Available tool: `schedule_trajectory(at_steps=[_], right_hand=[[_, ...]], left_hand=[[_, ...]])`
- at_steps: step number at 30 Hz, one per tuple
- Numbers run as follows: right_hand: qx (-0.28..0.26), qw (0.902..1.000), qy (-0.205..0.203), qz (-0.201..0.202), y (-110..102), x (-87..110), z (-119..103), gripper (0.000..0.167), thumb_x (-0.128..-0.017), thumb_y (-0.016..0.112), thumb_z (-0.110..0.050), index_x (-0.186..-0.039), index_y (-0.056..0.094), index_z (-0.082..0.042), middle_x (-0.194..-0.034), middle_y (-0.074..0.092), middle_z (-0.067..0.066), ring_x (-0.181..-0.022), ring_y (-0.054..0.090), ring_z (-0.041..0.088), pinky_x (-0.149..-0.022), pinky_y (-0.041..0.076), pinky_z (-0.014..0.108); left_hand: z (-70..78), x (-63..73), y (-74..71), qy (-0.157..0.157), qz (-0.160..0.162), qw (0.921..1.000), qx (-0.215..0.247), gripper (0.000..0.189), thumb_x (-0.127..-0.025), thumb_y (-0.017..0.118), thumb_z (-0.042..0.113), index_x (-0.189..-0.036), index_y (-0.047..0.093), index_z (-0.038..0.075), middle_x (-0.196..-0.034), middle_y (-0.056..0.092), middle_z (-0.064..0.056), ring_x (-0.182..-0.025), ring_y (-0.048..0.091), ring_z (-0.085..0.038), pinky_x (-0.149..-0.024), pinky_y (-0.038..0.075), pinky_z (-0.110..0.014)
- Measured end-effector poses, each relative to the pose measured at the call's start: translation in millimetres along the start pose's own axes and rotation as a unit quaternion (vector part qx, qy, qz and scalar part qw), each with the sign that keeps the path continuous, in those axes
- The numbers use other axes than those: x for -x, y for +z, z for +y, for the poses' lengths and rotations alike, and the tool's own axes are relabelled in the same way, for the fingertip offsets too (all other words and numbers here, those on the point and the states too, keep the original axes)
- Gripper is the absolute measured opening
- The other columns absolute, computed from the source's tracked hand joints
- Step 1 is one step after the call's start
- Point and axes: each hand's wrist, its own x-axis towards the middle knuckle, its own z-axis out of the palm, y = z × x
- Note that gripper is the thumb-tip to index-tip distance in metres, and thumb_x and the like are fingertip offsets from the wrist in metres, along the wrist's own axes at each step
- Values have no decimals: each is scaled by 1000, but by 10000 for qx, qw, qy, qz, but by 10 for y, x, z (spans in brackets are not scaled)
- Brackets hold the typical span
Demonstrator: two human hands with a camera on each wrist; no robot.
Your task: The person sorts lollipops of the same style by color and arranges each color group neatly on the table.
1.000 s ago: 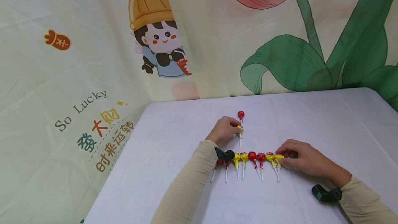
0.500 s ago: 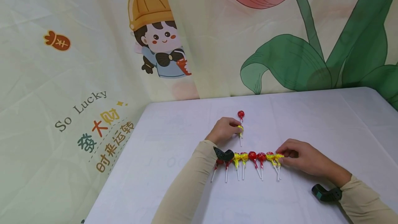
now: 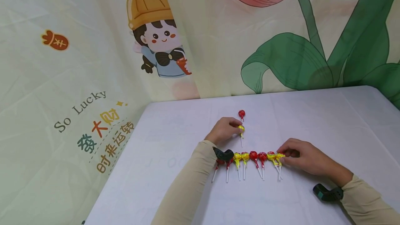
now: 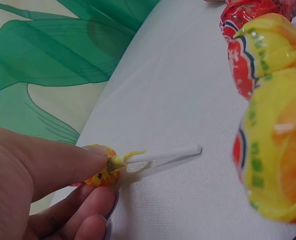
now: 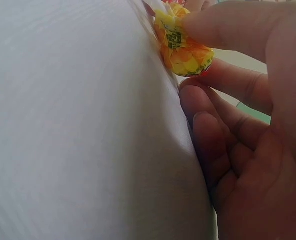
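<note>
My left hand (image 3: pixel 224 130) pinches a yellow-wrapped lollipop (image 4: pixel 108 172) by its head between thumb and fingers, its white stick pointing towards the row in front. Just beyond it on the table lies a red lollipop (image 3: pixel 242 114). At the right end of the row, my right hand (image 3: pixel 307 157) pinches the head of another yellow lollipop (image 5: pixel 183 42) with thumb and index finger. That one sits tight against a neighbouring yellow lollipop (image 3: pixel 271 157), and their sticks overlap. Further left in the row come red lollipops (image 3: pixel 253 156) and yellow lollipops (image 3: pixel 237 157), in pairs, sticks towards me.
A white cloth covers the table (image 3: pixel 250 204). Behind it hangs a printed backdrop (image 3: pixel 212 44) with a cartoon figure and a large flower. A black wrist device (image 3: pixel 223 154) on the left arm partly hides the red lollipops (image 3: pixel 229 162) at the row's left end.
</note>
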Motion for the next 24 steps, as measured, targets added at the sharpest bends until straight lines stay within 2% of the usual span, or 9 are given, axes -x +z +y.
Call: schedule_trajectory(at_steps=[24], right_hand=[[14,10000,51,-23,-8,4,-18,25,-89,77,-33,-110,70,-21,-97,59,-6,-87,54,14,-73,48,24]], left_hand=[[-8,14,-34,-64,-158,9998,-103,25,-93,72,25,-117,73,19,-105,65,5,-94,57,-17,-80,49,-29]])
